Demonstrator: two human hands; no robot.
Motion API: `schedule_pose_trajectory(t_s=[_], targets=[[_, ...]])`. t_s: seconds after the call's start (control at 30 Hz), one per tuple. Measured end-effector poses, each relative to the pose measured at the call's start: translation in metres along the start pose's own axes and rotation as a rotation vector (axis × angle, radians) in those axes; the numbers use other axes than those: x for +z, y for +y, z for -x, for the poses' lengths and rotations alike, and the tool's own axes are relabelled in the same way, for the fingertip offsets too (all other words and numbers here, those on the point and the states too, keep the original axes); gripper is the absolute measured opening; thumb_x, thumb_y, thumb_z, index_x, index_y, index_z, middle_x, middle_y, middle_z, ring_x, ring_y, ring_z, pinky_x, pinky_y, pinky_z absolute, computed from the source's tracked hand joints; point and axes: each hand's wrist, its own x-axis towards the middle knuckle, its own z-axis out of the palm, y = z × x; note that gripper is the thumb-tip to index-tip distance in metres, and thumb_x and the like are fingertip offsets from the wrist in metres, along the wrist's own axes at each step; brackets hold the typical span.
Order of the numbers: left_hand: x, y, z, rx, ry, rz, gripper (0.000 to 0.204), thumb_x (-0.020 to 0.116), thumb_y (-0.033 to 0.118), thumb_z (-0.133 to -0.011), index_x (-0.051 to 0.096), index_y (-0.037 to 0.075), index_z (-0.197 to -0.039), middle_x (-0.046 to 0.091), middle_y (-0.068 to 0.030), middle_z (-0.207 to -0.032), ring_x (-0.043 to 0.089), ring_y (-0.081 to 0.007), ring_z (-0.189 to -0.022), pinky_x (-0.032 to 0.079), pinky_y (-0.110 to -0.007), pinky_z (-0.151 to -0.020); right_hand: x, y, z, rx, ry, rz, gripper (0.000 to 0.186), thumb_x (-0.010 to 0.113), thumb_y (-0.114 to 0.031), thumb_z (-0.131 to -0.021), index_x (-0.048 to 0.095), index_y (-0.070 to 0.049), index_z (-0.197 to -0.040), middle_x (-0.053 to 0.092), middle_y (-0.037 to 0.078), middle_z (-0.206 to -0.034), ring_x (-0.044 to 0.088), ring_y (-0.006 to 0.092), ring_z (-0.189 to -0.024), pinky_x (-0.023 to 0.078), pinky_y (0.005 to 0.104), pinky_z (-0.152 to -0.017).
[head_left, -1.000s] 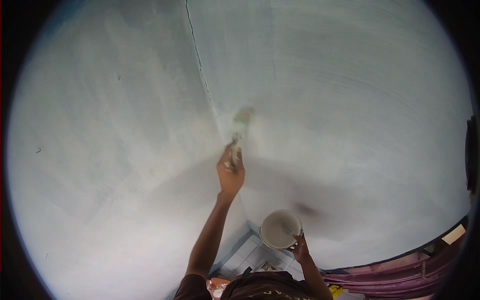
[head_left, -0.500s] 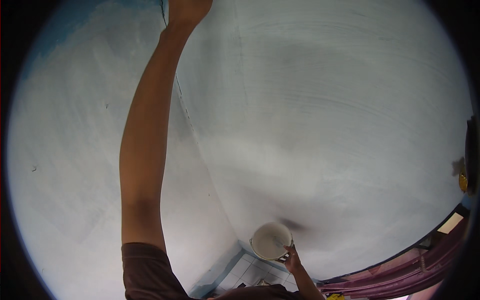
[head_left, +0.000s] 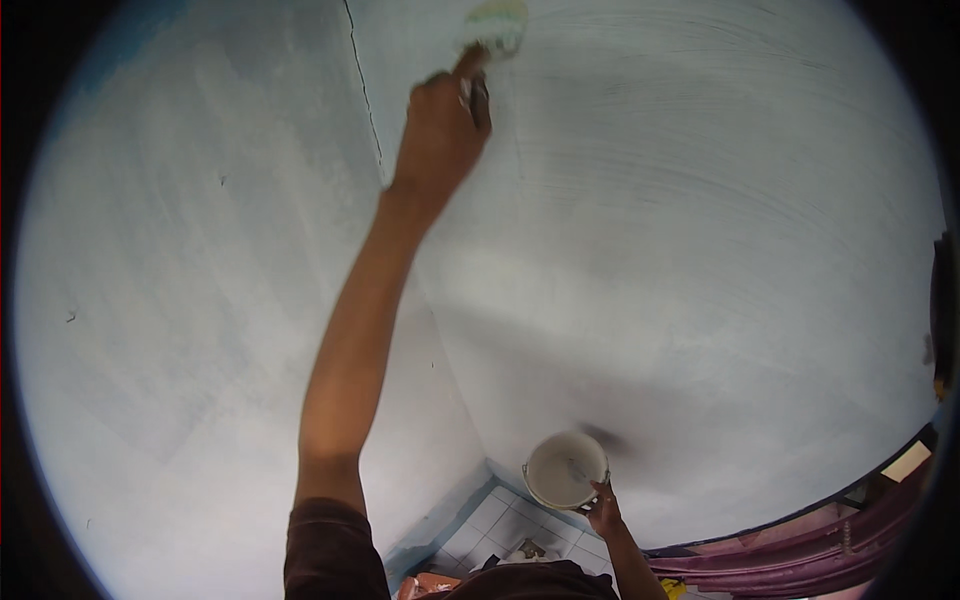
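Note:
My left hand [head_left: 445, 125] is raised high on the wall, its fingers wrapped round the handle of a paintbrush [head_left: 495, 28]. The brush head looks pale yellow and whitish and lies against the wall just right of the corner; it is slightly blurred. Low in front of me, my right hand [head_left: 605, 512] grips the rim of a white bucket [head_left: 565, 470] with a thin wire handle. The bucket's mouth faces up, and a little whitish stuff shows inside.
Two whitish walls meet at a corner with a dark crack [head_left: 365, 100]. Blue paint shows at the upper left. Below are white floor tiles [head_left: 490, 515], an orange item [head_left: 430, 585] and a purple curtain [head_left: 780, 565] at the lower right. Small hooks [head_left: 71, 317] stick out of the left wall.
My left hand has come down and right into view, showing the paintbrush on the right-hand wall. The bucket in my right hand appears slightly farther right and higher.

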Motion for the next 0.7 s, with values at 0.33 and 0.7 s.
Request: schedule_pose_trajectory(t_s=[0.33,0.7], targets=[[0.027,0.071,0.194,-0.433,-0.273,0.233,0.061,0.057,-0.006,-0.090,0.044,0.008,-0.148,0.056,-0.0209,-0.089,0.061,-0.0343,-0.070,0.052,-0.044,-0.063,0.020,-0.020,0.014,0.033,-0.046,0.086,0.075,0.071,-0.028,-0.086,0.028,-0.025,-0.147,0.036,0.013,-0.143,0.042,0.0402,-0.131,0.049,0.0597,-0.094],[-0.018,0.034,0.213,-0.432,-0.060,0.360,0.028,0.060,0.005,-0.098,0.062,-0.001,-0.125,0.069,-0.0191,-0.091,0.059,-0.0129,-0.080,0.050,-0.028,-0.075,0.004,-0.017,0.001,0.071,-0.072,0.190,0.073,0.071,-0.033,-0.086,0.032,-0.025,-0.147,0.037,0.013,-0.145,0.044,0.0393,-0.130,0.049,0.0607,-0.095]])
